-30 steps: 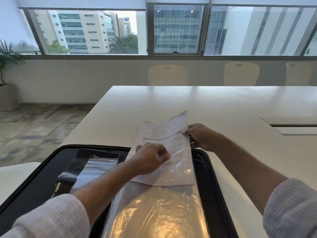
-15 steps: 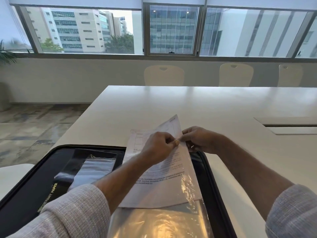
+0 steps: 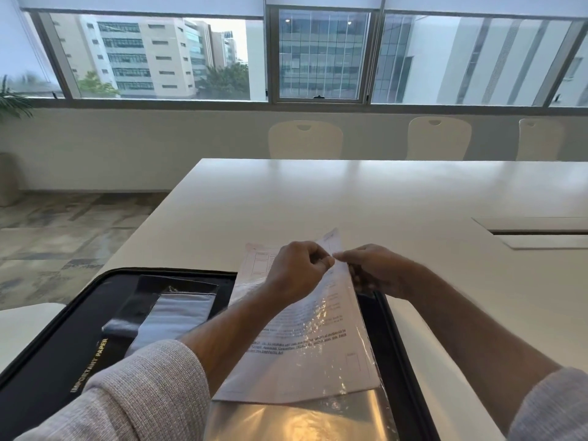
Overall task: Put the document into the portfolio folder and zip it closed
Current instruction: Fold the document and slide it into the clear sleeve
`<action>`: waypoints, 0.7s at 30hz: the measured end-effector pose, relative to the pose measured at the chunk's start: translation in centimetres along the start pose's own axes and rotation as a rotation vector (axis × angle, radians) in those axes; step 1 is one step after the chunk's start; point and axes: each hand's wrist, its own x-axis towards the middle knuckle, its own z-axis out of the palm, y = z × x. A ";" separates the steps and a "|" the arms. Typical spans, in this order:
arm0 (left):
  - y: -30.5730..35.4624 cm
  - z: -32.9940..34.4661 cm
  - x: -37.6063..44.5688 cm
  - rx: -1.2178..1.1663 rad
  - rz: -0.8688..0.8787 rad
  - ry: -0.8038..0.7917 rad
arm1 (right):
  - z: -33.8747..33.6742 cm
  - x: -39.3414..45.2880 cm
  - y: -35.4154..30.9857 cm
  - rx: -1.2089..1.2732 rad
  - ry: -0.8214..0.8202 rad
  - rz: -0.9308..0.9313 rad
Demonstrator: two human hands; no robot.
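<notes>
A black zip portfolio folder (image 3: 73, 338) lies open at the near edge of the white table. A printed white document (image 3: 305, 351) sits partly inside a clear plastic sleeve (image 3: 305, 418) on the folder's right half, its top sticking out past the far edge. My left hand (image 3: 297, 270) pinches the document's top right part. My right hand (image 3: 374, 268) pinches the sleeve's open edge right beside it, fingertips almost touching. The folder's zip runs round the rim (image 3: 404, 361), open.
The folder's left half holds pockets with a grey-white sleeve (image 3: 173, 316) and gold lettering. The white table (image 3: 350, 198) stretches ahead, with a cable hatch (image 3: 537, 233) at right. Three pale chairs (image 3: 305, 140) stand at the far side; floor drops off to the left.
The document has slid further down into the clear sleeve. My left hand moved from the sheet's middle up to its top edge, meeting my right hand.
</notes>
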 end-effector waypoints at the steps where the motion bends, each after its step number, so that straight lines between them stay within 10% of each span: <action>1: 0.0 0.1 0.0 -0.001 -0.002 0.002 | 0.0 0.1 0.1 0.022 0.019 -0.009; 13: 0.6 0.7 0.1 -0.038 -0.092 0.025 | -0.7 0.4 0.4 -0.026 -0.008 0.015; 21: 0.9 0.6 0.0 -0.067 -0.142 -0.002 | 1.2 2.0 0.3 0.114 0.264 0.017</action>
